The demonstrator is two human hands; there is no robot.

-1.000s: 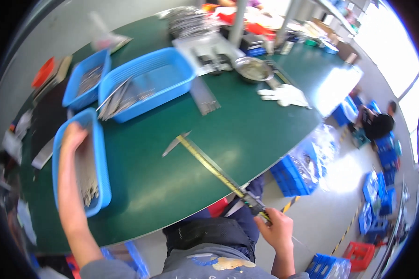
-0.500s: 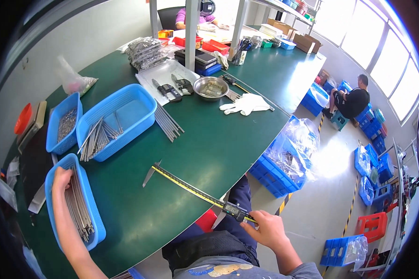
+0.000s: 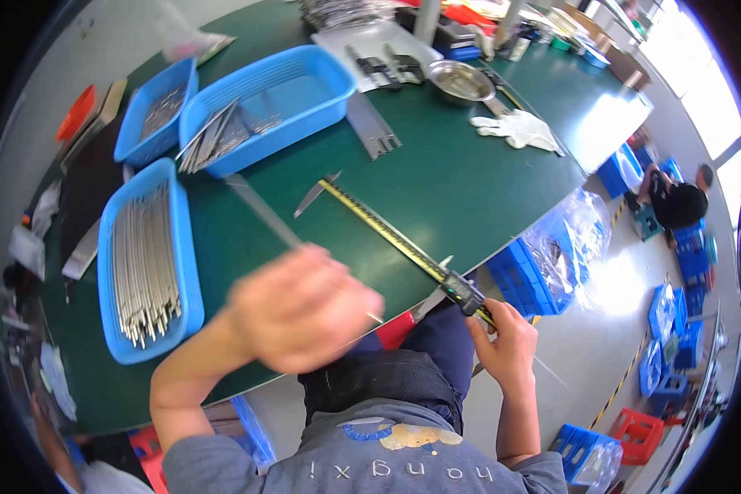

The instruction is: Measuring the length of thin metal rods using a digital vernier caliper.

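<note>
My left hand [image 3: 305,309], smeared by motion, is closed on a thin metal rod [image 3: 262,207] over the near part of the green table. One end of the rod reaches up and left; a short tip shows past the knuckles. My right hand [image 3: 509,342] grips the black body of a long digital caliper [image 3: 383,229] at the table's front edge. Its jaws stand far apart, the fixed one out over the table. To the left, a blue basket [image 3: 191,284] holds several similar metal rods [image 3: 144,263] lying side by side.
Behind sit a larger blue basket [image 3: 305,123] with some rods and a smaller blue basket [image 3: 132,140] of small metal parts. Farther back are loose rods [image 3: 372,128], a steel bowl [image 3: 461,82] and a white glove [image 3: 516,129]. A blue crate [image 3: 514,276] stands right of the table.
My left hand has come out of the near basket with a rod and moved right, toward the caliper. The view has tilted down; my right hand still holds the caliper.
</note>
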